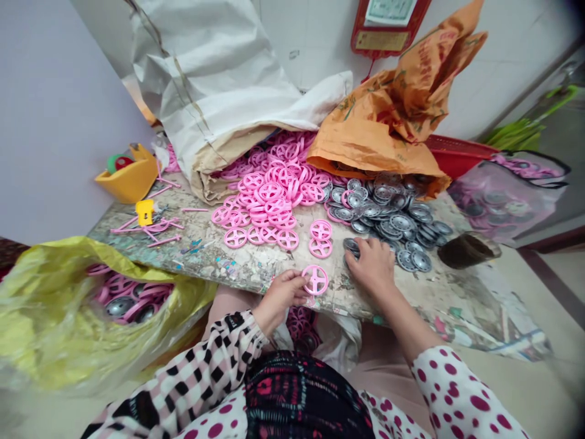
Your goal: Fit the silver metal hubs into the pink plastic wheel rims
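My left hand pinches a pink plastic wheel ring with crossed spokes at the near edge of the worktable. My right hand reaches palm down at the near side of the grey pile, its fingers curled on a grey wheel disc; part of that disc is hidden by the hand. Two loose pink rings lie between the hands and the heaps. Behind them spreads a heap of pink rings. To its right is a pile of grey discs.
A white sack and an orange sack open onto the table. A dark cup stands at right. A yellow holder and pink sticks are at left. A yellow bag holds wheels below.
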{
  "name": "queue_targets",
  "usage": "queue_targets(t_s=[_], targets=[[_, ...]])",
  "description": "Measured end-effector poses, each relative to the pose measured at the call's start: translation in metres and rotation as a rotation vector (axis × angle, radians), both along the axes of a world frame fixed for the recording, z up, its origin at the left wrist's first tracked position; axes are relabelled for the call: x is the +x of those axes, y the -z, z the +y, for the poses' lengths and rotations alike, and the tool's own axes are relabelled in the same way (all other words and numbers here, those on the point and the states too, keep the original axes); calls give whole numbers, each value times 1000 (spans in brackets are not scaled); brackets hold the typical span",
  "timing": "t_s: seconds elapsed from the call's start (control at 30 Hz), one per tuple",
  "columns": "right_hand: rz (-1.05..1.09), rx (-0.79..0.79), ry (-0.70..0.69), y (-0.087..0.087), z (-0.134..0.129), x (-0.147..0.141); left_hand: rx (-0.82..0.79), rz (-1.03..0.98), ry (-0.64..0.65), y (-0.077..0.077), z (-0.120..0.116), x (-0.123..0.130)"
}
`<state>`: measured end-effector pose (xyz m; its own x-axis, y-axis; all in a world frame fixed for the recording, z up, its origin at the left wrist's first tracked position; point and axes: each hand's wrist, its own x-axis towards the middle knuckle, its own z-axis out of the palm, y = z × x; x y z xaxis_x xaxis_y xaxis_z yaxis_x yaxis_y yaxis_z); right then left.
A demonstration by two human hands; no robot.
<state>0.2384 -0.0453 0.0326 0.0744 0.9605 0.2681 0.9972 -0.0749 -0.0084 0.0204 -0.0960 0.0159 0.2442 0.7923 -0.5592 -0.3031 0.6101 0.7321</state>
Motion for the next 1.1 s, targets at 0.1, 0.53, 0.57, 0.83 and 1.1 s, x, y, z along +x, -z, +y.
queue_targets(t_s=[0.1,0.53,0.57,0.83,1.1], targets=[[-2,-46,29,-2,7,-8,-16,-17,4,-3,0,-2],[1089,55,-83,2,-45,-35,-42,-73,4,-3,0,-5],[1118,16,-77,7,-52,-44,-34,-83,3,-3,0,-5],[702,93,-342,23,-71,-68,21,-120,2,1,-3,-5],[1104,-147,-270,18,-68,-66,58,-209,33,1,-4,-11]])
